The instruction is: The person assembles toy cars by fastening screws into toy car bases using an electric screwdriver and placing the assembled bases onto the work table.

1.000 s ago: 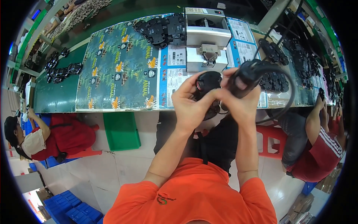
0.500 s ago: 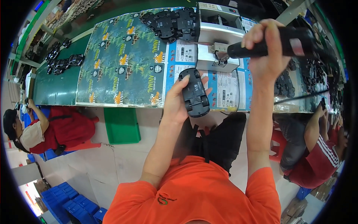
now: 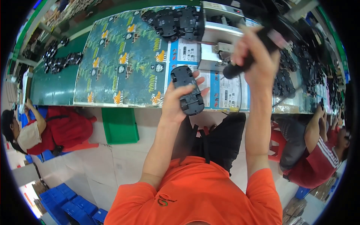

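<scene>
A black toy car (image 3: 183, 77), its underside facing up, lies in my left hand (image 3: 173, 100) above the table's near edge. My left thumb rests across the car's middle while the fingers show beyond its right side. My right hand (image 3: 260, 62) is wrapped round a black electric screwdriver (image 3: 273, 37), somewhat blurred by motion. The tool slants with its nose down and to the left, to the right of the car and apart from it. Just beyond the nose stands a silver box-shaped machine (image 3: 210, 58) with a small metal bracket on its front part.
More upturned black toy cars (image 3: 187, 24) sit left of the machine, and others (image 3: 284, 82) lie to the right. A printed sheet (image 3: 120, 63) covers the table. Below its edge is a green tray (image 3: 120, 125). Co-workers sit at both sides; a cable (image 3: 287, 98) trails at the right.
The screwdriver has swung away from the machine's bracket, down and toward me, its nose now tilted lower. My left hand has shifted the toy car slightly left, with the thumb now across it.
</scene>
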The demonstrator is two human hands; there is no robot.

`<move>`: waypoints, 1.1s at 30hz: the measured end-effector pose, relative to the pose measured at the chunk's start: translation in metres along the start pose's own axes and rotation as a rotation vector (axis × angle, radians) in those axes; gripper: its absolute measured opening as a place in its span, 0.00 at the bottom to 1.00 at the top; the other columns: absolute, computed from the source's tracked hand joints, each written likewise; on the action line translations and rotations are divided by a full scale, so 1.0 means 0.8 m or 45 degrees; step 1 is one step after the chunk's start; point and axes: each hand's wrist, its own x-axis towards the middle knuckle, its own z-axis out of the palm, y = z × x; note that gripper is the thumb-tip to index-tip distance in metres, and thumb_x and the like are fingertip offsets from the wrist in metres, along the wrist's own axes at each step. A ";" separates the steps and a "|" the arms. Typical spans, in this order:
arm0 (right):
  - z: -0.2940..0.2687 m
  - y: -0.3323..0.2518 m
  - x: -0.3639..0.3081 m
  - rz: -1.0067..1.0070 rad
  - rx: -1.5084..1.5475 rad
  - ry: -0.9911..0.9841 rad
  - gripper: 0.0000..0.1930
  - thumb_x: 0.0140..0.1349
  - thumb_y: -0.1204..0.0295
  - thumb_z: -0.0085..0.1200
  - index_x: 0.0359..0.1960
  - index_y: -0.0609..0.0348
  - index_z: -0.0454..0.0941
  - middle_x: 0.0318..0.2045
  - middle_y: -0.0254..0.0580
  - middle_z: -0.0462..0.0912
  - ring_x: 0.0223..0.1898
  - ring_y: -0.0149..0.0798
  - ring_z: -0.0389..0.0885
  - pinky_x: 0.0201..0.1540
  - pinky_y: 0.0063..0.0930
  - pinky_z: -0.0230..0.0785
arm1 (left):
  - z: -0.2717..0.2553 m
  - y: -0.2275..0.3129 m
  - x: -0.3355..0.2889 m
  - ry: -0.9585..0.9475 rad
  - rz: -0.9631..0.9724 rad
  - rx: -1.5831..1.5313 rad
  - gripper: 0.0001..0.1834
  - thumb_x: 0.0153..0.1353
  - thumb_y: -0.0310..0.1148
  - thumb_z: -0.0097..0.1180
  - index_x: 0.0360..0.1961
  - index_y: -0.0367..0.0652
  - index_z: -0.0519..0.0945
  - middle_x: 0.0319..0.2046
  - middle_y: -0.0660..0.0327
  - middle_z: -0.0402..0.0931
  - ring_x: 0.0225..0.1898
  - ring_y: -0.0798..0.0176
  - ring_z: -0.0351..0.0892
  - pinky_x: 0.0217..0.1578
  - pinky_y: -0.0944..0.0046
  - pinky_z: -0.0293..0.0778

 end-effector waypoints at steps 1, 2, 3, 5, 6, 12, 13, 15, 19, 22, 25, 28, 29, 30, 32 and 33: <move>-0.006 -0.006 -0.011 -0.001 0.231 0.024 0.10 0.65 0.67 0.56 0.35 0.62 0.74 0.18 0.35 0.73 0.15 0.30 0.71 0.21 0.23 0.65 | 0.004 -0.005 0.001 -0.023 0.050 0.113 0.31 0.52 0.15 0.56 0.60 0.36 0.66 0.56 0.48 0.71 0.58 0.47 0.74 0.52 0.42 0.80; -0.011 -0.014 -0.027 0.014 0.464 0.060 0.11 0.67 0.65 0.52 0.36 0.61 0.72 0.19 0.36 0.71 0.16 0.32 0.70 0.22 0.26 0.66 | 0.009 -0.007 0.000 -0.049 0.078 0.171 0.32 0.51 0.15 0.56 0.59 0.36 0.65 0.56 0.49 0.71 0.57 0.48 0.75 0.51 0.44 0.81; -0.012 -0.021 -0.038 -0.014 0.571 -0.032 0.11 0.68 0.64 0.49 0.38 0.61 0.70 0.20 0.37 0.70 0.17 0.33 0.69 0.23 0.28 0.66 | 0.010 -0.007 0.003 -0.047 0.079 0.180 0.32 0.51 0.15 0.56 0.59 0.36 0.66 0.55 0.49 0.72 0.56 0.48 0.76 0.49 0.45 0.82; -0.010 -0.028 -0.056 -0.084 0.657 -0.183 0.13 0.70 0.61 0.44 0.42 0.61 0.67 0.23 0.38 0.69 0.19 0.33 0.68 0.23 0.29 0.66 | 0.009 -0.006 0.006 -0.036 0.075 0.187 0.31 0.51 0.15 0.56 0.59 0.36 0.66 0.55 0.49 0.72 0.55 0.49 0.77 0.47 0.47 0.83; -0.006 -0.025 -0.066 -0.112 0.661 -0.201 0.14 0.69 0.62 0.46 0.42 0.62 0.67 0.23 0.39 0.71 0.20 0.33 0.70 0.24 0.29 0.68 | 0.009 -0.004 0.008 -0.020 0.080 0.190 0.31 0.50 0.14 0.56 0.58 0.36 0.67 0.54 0.50 0.73 0.53 0.50 0.78 0.45 0.48 0.84; 0.005 -0.016 -0.095 -0.039 0.725 -0.309 0.13 0.64 0.67 0.55 0.43 0.62 0.67 0.24 0.39 0.72 0.21 0.33 0.72 0.26 0.28 0.70 | 0.008 -0.007 0.009 0.013 0.107 0.211 0.30 0.49 0.14 0.56 0.57 0.36 0.68 0.51 0.51 0.75 0.50 0.51 0.80 0.42 0.51 0.85; 0.008 -0.015 -0.100 -0.010 0.645 -0.285 0.17 0.66 0.57 0.54 0.41 0.59 0.66 0.24 0.36 0.70 0.21 0.30 0.70 0.24 0.25 0.66 | 0.008 -0.008 0.009 0.016 0.105 0.204 0.30 0.49 0.14 0.56 0.57 0.36 0.69 0.51 0.51 0.76 0.50 0.52 0.80 0.42 0.51 0.85; 0.013 -0.014 -0.104 0.017 0.615 -0.259 0.17 0.65 0.59 0.54 0.40 0.59 0.66 0.24 0.36 0.70 0.21 0.30 0.70 0.24 0.25 0.66 | 0.009 -0.009 0.009 0.020 0.098 0.200 0.30 0.49 0.14 0.56 0.56 0.36 0.69 0.51 0.51 0.76 0.49 0.52 0.81 0.42 0.51 0.85; 0.019 -0.013 -0.108 0.112 0.546 -0.263 0.15 0.62 0.62 0.57 0.39 0.60 0.67 0.24 0.36 0.72 0.21 0.31 0.71 0.24 0.26 0.68 | 0.012 -0.009 0.007 0.026 0.094 0.240 0.28 0.49 0.13 0.56 0.55 0.35 0.71 0.51 0.52 0.76 0.48 0.53 0.81 0.40 0.53 0.85; 0.016 -0.007 -0.102 0.155 0.582 -0.394 0.15 0.58 0.65 0.60 0.37 0.59 0.68 0.23 0.36 0.72 0.20 0.31 0.72 0.24 0.25 0.70 | 0.014 -0.010 0.006 0.039 0.082 0.230 0.27 0.49 0.13 0.56 0.54 0.34 0.72 0.50 0.52 0.76 0.48 0.53 0.81 0.40 0.53 0.85; 0.016 0.000 -0.092 0.148 0.669 -0.563 0.15 0.53 0.68 0.63 0.35 0.58 0.68 0.22 0.36 0.73 0.19 0.31 0.73 0.24 0.25 0.71 | 0.012 -0.008 0.007 0.062 0.065 0.240 0.27 0.48 0.13 0.55 0.53 0.33 0.72 0.50 0.52 0.76 0.48 0.53 0.81 0.39 0.54 0.85; 0.022 -0.002 -0.092 0.176 0.779 -0.514 0.16 0.44 0.77 0.69 0.26 0.61 0.69 0.19 0.37 0.73 0.19 0.30 0.72 0.24 0.21 0.65 | 0.013 -0.009 0.008 0.055 0.054 0.248 0.27 0.48 0.13 0.55 0.53 0.33 0.73 0.50 0.52 0.76 0.48 0.54 0.81 0.40 0.54 0.85; 0.023 -0.002 -0.091 0.143 0.730 -0.518 0.17 0.43 0.77 0.70 0.25 0.61 0.69 0.18 0.36 0.73 0.18 0.30 0.72 0.24 0.22 0.65 | 0.014 -0.009 0.008 0.057 0.054 0.248 0.27 0.48 0.13 0.55 0.53 0.33 0.73 0.50 0.52 0.76 0.48 0.54 0.81 0.40 0.54 0.85; 0.023 -0.002 -0.090 0.109 0.681 -0.521 0.17 0.43 0.76 0.70 0.25 0.61 0.69 0.17 0.36 0.73 0.17 0.30 0.72 0.23 0.23 0.66 | 0.014 -0.008 0.008 0.059 0.059 0.241 0.26 0.48 0.13 0.55 0.53 0.33 0.73 0.50 0.52 0.76 0.48 0.54 0.81 0.40 0.54 0.85; 0.025 -0.003 -0.092 0.112 0.681 -0.519 0.17 0.43 0.76 0.71 0.24 0.61 0.69 0.17 0.35 0.73 0.17 0.29 0.72 0.23 0.23 0.67 | 0.014 -0.008 0.008 0.059 0.066 0.234 0.26 0.48 0.13 0.56 0.53 0.33 0.73 0.50 0.52 0.76 0.48 0.54 0.81 0.40 0.54 0.85; 0.026 -0.003 -0.092 0.116 0.681 -0.517 0.17 0.42 0.75 0.71 0.24 0.61 0.69 0.16 0.35 0.73 0.16 0.29 0.72 0.24 0.23 0.68 | 0.012 -0.008 0.008 0.051 0.075 0.234 0.26 0.48 0.13 0.56 0.52 0.33 0.73 0.51 0.52 0.76 0.48 0.53 0.81 0.40 0.54 0.85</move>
